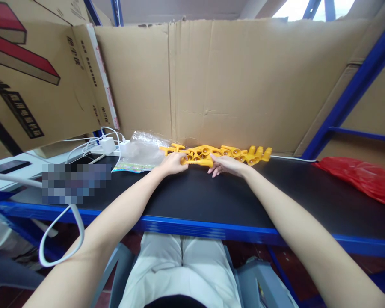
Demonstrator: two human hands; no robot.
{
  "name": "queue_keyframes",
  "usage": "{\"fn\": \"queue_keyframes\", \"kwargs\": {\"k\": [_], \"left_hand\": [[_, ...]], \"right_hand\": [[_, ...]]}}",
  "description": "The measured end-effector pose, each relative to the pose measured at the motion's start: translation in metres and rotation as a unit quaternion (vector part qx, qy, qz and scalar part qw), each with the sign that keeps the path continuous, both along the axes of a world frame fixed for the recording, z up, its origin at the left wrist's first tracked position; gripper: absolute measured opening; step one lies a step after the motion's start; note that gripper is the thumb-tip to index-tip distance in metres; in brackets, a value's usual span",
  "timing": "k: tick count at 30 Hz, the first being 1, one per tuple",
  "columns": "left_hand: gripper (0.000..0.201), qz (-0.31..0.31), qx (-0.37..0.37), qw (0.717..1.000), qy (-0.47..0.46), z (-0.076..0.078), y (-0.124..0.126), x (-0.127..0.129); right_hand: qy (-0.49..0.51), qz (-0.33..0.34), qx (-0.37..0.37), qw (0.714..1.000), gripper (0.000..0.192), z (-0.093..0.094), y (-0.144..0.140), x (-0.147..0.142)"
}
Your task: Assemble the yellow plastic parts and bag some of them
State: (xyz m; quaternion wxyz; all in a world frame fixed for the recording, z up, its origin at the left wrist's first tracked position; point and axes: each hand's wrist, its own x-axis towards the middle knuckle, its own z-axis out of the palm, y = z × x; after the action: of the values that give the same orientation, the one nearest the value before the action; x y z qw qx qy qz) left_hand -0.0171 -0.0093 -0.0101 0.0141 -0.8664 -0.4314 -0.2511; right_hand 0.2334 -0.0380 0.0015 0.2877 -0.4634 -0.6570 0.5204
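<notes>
A row of several yellow plastic parts [231, 152] lies along the back of the black tabletop [276, 192], against the cardboard wall. My left hand [175, 164] is closed on the left end of one yellow part [197, 162] at the front of the row. My right hand [226, 165] touches the right end of that same part, fingers bent down onto the table. Both arms reach far forward.
A clear plastic bag [141, 152] lies left of the yellow parts. White chargers and cables [107, 145] sit at the back left, with a white cable looping off the table edge. A red plastic bag [362, 177] lies at the right. Cardboard sheets [244, 85] wall the back.
</notes>
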Motion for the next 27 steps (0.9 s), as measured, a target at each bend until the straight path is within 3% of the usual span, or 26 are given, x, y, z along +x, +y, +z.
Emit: {"fn": "queue_keyframes", "kwargs": {"k": [2, 5, 8, 15, 19, 22, 27], "left_hand": [[0.023, 0.0, -0.002, 1.0, -0.002, 0.0, 0.0, 0.0], [0.022, 0.001, 0.003, 1.0, -0.004, 0.0, 0.0, 0.0], [0.023, 0.007, 0.01, 1.0, -0.007, 0.0, -0.001, 0.001], [0.025, 0.022, 0.005, 1.0, -0.002, 0.003, -0.003, 0.002], [0.025, 0.027, -0.004, 1.0, -0.002, 0.004, -0.004, 0.002], [0.024, 0.028, -0.005, 1.0, 0.003, 0.004, -0.004, 0.002], [0.024, 0.022, 0.014, 1.0, 0.009, 0.002, -0.002, 0.0]], "right_hand": [[0.003, 0.016, -0.002, 1.0, 0.03, 0.001, -0.001, 0.003], [0.012, 0.014, 0.009, 1.0, 0.035, 0.002, -0.003, 0.004], [0.009, 0.007, 0.027, 1.0, 0.022, 0.003, -0.004, 0.0], [-0.026, -0.037, 0.019, 0.999, 0.056, 0.002, -0.002, -0.009], [-0.007, 0.004, 0.002, 1.0, 0.038, 0.003, -0.003, -0.002], [-0.011, 0.009, 0.024, 1.0, 0.043, 0.004, -0.004, 0.001], [-0.03, 0.016, 0.045, 0.998, 0.029, 0.002, -0.003, -0.003]]}}
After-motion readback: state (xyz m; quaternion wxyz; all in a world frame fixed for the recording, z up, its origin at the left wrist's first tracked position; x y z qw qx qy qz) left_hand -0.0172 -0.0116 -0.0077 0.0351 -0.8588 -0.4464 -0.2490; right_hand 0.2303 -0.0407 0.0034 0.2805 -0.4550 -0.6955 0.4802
